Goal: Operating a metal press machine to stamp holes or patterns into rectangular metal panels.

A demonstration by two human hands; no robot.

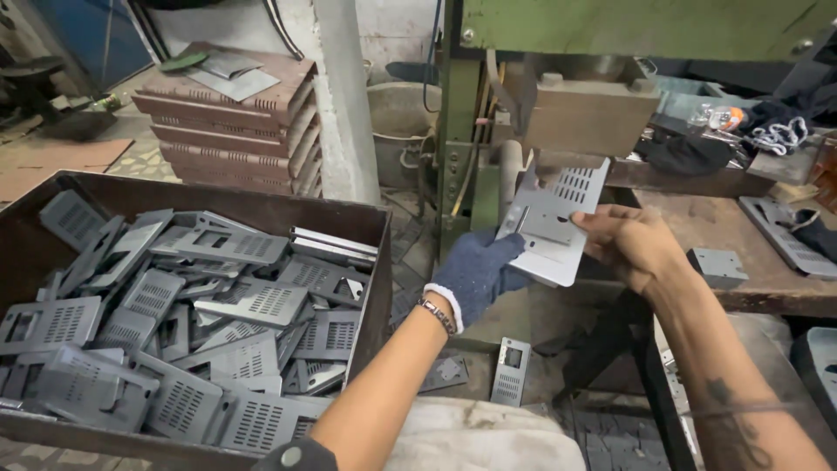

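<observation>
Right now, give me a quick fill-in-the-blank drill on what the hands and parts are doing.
1. The left hand wears a blue ____.
2. Both hands hold one perforated metal ____ under the press block; the right hand is bare.
3. The dark bin of similar parts sits to the person's ____.

Missing words: glove; plate; left

Just the one view here, a head cam looking forward and down from the wearer's eye level, tilted a bit clockwise. It's close in: both forearms run up from the bottom edge to where the left hand [475,272] and right hand [629,242] meet mid-frame. Left of that grip sits a bin [261,212], filling the lower left. Right behind the grip stands a green press [458,131], a workbench [697,218] off right.
</observation>
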